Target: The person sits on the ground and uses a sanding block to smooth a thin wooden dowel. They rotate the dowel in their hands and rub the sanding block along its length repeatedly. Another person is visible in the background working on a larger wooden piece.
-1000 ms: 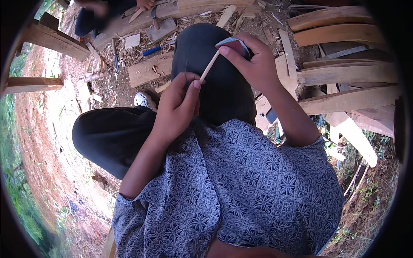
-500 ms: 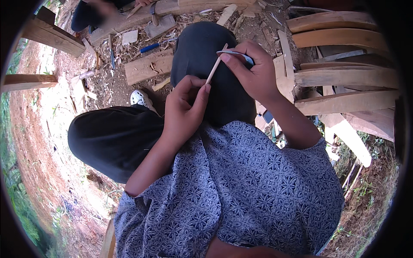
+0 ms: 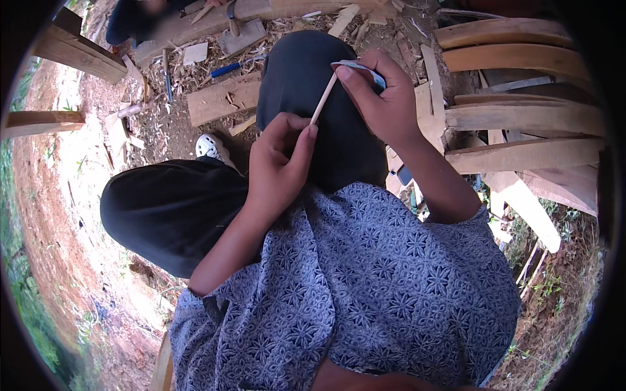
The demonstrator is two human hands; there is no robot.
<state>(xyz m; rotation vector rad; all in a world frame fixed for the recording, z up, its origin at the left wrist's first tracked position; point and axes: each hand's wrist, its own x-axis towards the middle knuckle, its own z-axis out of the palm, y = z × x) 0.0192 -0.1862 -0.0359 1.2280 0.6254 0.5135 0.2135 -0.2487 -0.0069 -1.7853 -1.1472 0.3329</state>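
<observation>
Over the person's raised black-clad knee (image 3: 306, 72), the left hand (image 3: 277, 166) pinches the lower end of a thin wooden stick (image 3: 323, 98), fingers closed on it. The right hand (image 3: 381, 98) grips a small blade (image 3: 358, 67) at the stick's upper end, seemingly mid-whittle; the next stroke calls for a steady hold.

One camera only, worn on the head and facing steeply down over the chest and lap. It sits close: the patterned shirt (image 3: 365, 293) fills the 6 o'clock half, both knees lie near the centre, and the ground with its planks (image 3: 521, 111) curves off toward 12 and 3 o'clock. No second view shares the scene.
</observation>
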